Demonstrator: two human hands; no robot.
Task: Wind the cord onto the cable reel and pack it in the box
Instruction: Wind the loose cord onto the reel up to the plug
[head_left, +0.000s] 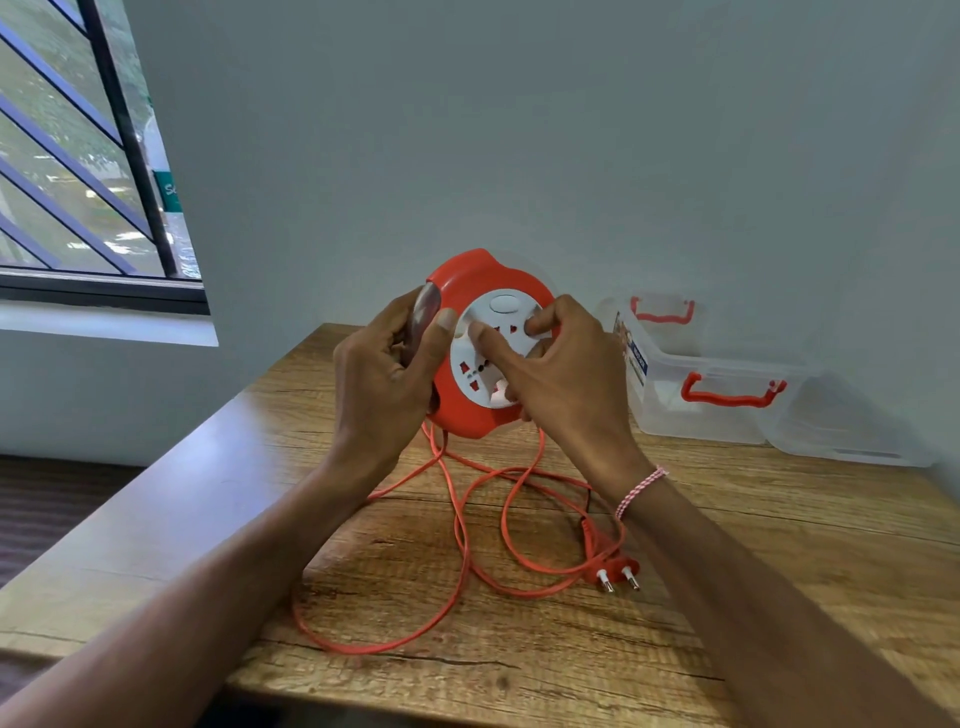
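I hold a round orange cable reel (462, 291) with a white socket face upright above the table. My left hand (384, 374) grips its left edge. My right hand (561, 374) lies over the white face, fingers pressing on the centre disc. An orange cord (457, 525) hangs from the bottom of the reel and lies in loose loops on the wooden table (779, 545). Its two-pin plug (615, 571) rests on the table under my right wrist. A clear plastic box (691, 395) with orange handles stands open at the back right.
The box's clear lid (841, 426) lies to the right of the box against the wall. A barred window (78, 156) is at the upper left. The table's left edge drops to a dark floor (57, 499).
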